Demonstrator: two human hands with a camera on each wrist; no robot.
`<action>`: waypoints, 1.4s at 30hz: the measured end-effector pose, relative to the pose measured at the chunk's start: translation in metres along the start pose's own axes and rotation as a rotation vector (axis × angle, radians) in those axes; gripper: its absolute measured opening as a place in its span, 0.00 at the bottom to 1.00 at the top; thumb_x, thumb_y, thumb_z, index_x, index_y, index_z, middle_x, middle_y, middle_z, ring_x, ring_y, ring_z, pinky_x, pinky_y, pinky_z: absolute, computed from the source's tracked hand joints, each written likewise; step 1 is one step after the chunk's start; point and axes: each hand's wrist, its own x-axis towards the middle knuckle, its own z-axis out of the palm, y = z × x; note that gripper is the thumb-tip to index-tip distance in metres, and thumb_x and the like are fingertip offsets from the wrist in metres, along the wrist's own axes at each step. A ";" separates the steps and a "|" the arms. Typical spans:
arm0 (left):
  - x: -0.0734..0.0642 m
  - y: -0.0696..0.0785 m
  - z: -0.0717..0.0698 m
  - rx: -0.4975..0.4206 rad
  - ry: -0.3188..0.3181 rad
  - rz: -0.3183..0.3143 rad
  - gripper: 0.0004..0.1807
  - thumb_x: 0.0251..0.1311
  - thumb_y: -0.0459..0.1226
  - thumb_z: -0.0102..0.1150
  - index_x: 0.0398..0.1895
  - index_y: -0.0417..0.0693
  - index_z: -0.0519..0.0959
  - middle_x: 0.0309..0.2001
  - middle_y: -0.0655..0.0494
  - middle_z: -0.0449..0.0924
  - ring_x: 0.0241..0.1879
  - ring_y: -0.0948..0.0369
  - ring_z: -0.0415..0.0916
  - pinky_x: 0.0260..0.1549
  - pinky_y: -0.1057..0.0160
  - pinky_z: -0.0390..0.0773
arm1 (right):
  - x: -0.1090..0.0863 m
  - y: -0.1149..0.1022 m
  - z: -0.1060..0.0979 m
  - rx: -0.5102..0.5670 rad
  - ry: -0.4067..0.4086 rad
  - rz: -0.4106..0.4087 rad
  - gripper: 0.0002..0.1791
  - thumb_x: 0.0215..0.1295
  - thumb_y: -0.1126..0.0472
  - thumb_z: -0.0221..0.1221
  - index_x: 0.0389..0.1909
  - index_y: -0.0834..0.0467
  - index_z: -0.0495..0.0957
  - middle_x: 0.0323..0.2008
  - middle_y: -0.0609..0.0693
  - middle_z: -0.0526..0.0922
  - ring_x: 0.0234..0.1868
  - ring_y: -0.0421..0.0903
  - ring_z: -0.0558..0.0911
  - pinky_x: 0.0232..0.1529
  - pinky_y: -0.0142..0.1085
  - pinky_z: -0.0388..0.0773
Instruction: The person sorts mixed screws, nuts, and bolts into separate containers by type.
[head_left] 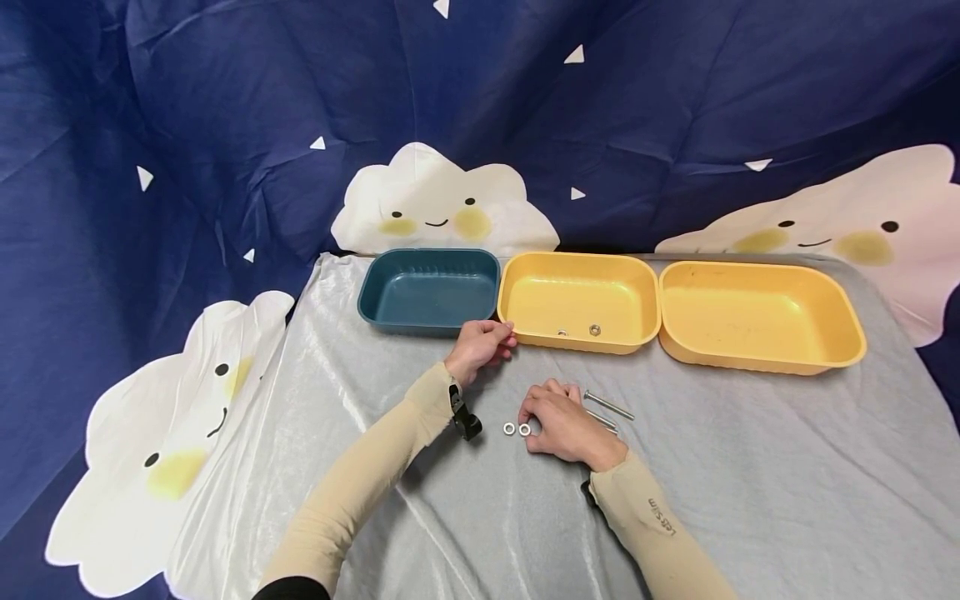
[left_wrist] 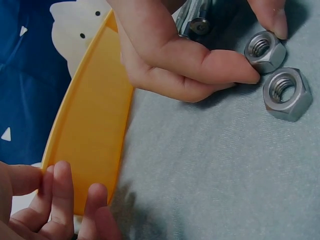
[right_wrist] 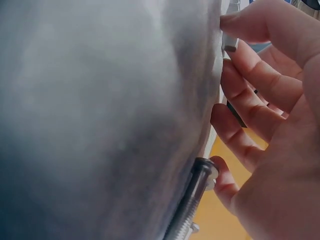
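At the near left corner of the middle yellow bin (head_left: 577, 287), my left hand (head_left: 480, 346) pinches the rim, thumb on top and fingers against the outer wall. My right hand (head_left: 564, 425) is low over the grey cloth, thumb and index finger on opposite sides of a steel hex nut (left_wrist: 265, 52). Right beside that one lies a second hex nut (left_wrist: 287, 95). Two metal bolts (head_left: 609, 405) lie by the right hand's far side, one partly hidden by it. Inside the middle bin are two more nuts (head_left: 595, 330), one mostly hidden behind the near wall.
A dark teal bin (head_left: 431, 292) stands left of the middle bin, and a larger yellow bin (head_left: 757, 317) stands to its right, all in one row. Grey cloth (head_left: 720, 467) covers the table. Behind hangs a blue curtain (head_left: 517, 100) with clouds.
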 end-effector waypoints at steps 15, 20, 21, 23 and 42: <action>0.001 0.000 0.001 -0.022 0.005 0.005 0.14 0.67 0.43 0.57 0.40 0.40 0.83 0.30 0.54 0.85 0.23 0.64 0.77 0.28 0.65 0.77 | 0.001 0.001 -0.004 0.032 0.049 -0.018 0.11 0.37 0.61 0.65 0.27 0.51 0.79 0.29 0.40 0.78 0.38 0.41 0.70 0.44 0.43 0.57; 0.001 0.000 0.000 -0.024 -0.001 0.003 0.14 0.67 0.43 0.57 0.40 0.40 0.83 0.27 0.58 0.83 0.23 0.64 0.77 0.29 0.65 0.77 | 0.001 0.002 -0.007 0.025 0.076 -0.025 0.11 0.38 0.61 0.65 0.28 0.51 0.79 0.28 0.40 0.79 0.36 0.41 0.71 0.44 0.42 0.58; 0.001 0.000 0.000 -0.024 -0.001 0.003 0.14 0.67 0.43 0.57 0.41 0.40 0.83 0.26 0.59 0.83 0.23 0.65 0.77 0.29 0.65 0.78 | 0.002 0.002 -0.008 0.026 0.080 -0.025 0.11 0.39 0.61 0.66 0.28 0.51 0.78 0.28 0.40 0.79 0.36 0.41 0.71 0.44 0.42 0.58; 0.000 0.001 0.000 -0.024 -0.003 0.002 0.14 0.67 0.43 0.57 0.41 0.40 0.83 0.25 0.60 0.82 0.23 0.64 0.77 0.29 0.64 0.78 | 0.002 0.002 -0.010 0.028 0.087 -0.022 0.11 0.40 0.61 0.66 0.28 0.51 0.78 0.27 0.40 0.79 0.36 0.41 0.72 0.44 0.42 0.58; 0.000 0.001 0.000 -0.019 -0.006 -0.005 0.14 0.66 0.43 0.57 0.41 0.40 0.83 0.25 0.61 0.82 0.24 0.64 0.78 0.31 0.63 0.77 | 0.009 0.009 -0.035 0.118 0.135 0.009 0.09 0.45 0.61 0.65 0.31 0.50 0.79 0.29 0.40 0.80 0.37 0.41 0.72 0.47 0.43 0.58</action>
